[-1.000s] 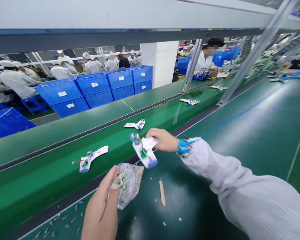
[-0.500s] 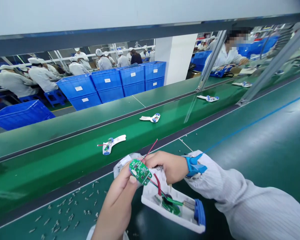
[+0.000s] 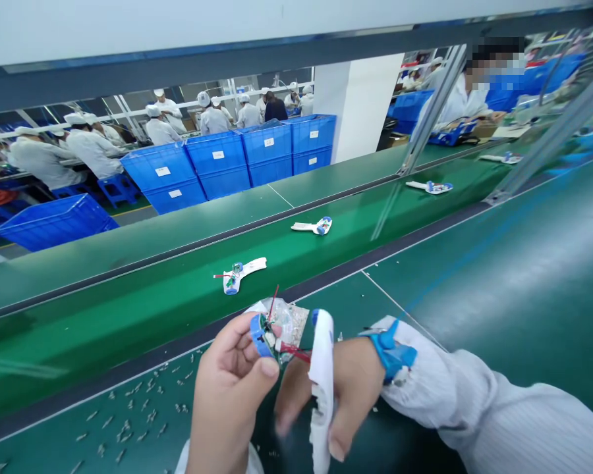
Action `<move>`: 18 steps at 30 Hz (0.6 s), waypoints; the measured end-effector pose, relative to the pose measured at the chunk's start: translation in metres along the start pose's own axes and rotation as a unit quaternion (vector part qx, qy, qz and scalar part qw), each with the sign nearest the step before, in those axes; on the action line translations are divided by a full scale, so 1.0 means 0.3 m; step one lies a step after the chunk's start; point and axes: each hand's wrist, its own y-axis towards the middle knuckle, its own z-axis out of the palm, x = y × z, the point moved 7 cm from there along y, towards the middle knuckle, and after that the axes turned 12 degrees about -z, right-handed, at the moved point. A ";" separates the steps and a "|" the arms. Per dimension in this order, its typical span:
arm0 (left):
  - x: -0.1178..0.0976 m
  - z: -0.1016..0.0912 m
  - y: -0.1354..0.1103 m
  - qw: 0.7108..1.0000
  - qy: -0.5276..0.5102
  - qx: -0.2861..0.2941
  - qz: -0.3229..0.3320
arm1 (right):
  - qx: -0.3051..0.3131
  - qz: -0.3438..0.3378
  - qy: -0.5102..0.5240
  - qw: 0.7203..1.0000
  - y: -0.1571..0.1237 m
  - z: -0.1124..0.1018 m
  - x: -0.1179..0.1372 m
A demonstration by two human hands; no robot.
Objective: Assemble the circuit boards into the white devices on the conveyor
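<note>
Two hands meet just above the near green table (image 3: 474, 296). The right hand (image 3: 346, 388) has its fingers curled around a white casing (image 3: 321, 388), held on edge. The casing's long axis runs away from the person, with its blue-tipped end farthest off, toward the belt (image 3: 128, 316). The left hand (image 3: 230, 395) pinches a small circuit board (image 3: 263, 334) between thumb and forefinger, just left of the casing's far end. Red wires (image 3: 291, 351) join the two. A clear bag (image 3: 291, 319) lies just behind them. Three other units (image 3: 242, 273) lie well apart on the belt.
</note>
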 end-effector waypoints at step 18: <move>-0.050 -0.023 -0.042 0.938 0.277 -0.203 0.034 | -0.404 0.136 0.046 0.903 0.024 -0.192 0.139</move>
